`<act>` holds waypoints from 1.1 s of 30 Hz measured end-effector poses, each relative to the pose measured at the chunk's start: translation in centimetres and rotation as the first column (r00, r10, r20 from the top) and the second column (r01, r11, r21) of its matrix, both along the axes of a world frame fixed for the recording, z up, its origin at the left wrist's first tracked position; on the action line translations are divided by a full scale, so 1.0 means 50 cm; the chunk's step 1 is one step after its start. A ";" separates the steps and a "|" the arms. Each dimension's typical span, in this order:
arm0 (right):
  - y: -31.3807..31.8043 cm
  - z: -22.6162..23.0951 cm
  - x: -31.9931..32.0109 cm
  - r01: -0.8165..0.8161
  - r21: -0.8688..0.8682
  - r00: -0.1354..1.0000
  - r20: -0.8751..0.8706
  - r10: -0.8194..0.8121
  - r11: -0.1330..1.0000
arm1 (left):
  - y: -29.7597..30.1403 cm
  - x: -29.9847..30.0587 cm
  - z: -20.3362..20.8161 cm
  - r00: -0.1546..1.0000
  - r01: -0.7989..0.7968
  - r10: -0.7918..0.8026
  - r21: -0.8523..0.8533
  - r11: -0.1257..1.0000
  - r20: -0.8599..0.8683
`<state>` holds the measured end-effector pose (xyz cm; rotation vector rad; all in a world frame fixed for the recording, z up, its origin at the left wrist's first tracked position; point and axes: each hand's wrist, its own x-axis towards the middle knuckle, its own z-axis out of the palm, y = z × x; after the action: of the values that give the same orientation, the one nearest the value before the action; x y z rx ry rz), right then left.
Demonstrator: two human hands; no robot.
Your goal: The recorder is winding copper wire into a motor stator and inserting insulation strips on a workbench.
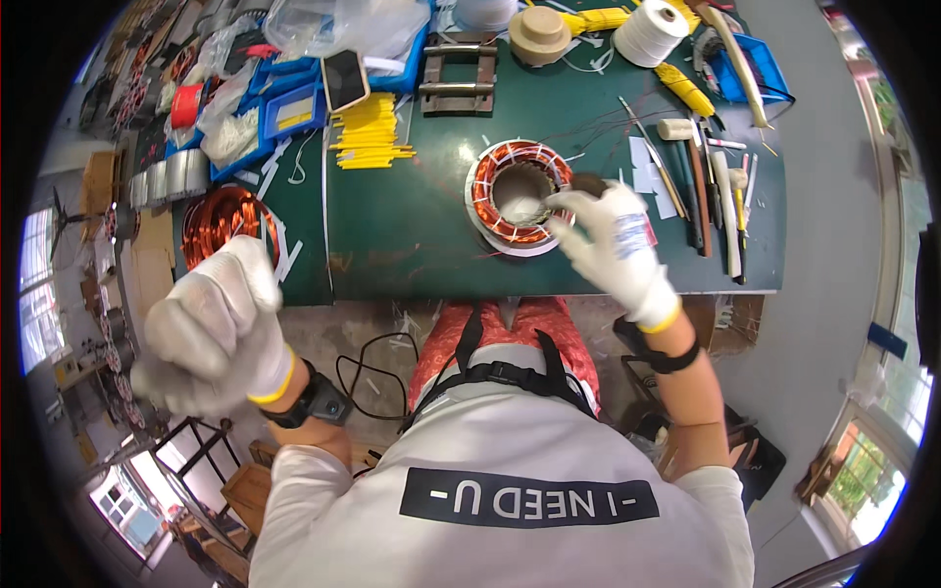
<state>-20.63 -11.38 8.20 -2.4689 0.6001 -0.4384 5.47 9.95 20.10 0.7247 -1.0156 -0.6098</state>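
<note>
"What's in the head view?"
"A white-gloved left hand (pixel 218 318), blurred and curled, near orange copper coils (pixel 221 225). The gloved right hand (pixel 616 243), fingers bent, is at the right edge of a copper-wound ring (pixel 484 201)."
"Where's the ring?"
"Lying on the green table (pixel 402 260), near its front edge."
"Their grip?"
"I can't tell whether either hand holds anything."

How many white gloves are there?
2. One glove is on the left hand, at the picture's left; the other glove is on the right hand, by the copper-wound ring. More could be hidden.
</note>
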 end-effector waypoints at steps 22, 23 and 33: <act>0.102 -0.262 0.048 -0.049 -0.425 0.933 0.304 0.193 0.904 | 0.033 -0.181 -0.370 0.740 -0.522 0.533 -0.150 0.840 0.411; 0.096 -0.261 0.048 -0.066 -0.393 0.893 0.386 0.230 0.917 | 0.048 -0.191 -0.397 0.717 -0.638 0.650 -0.139 0.757 0.250; 0.280 -0.292 -0.180 -0.148 -0.381 0.815 0.475 0.330 0.913 | -0.022 -0.339 -0.550 0.177 -0.414 0.201 -0.112 0.903 0.964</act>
<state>-29.63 2.64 -6.39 -2.5068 -0.0311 -1.1475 -11.47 8.87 -7.40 1.5378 -1.9179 0.2701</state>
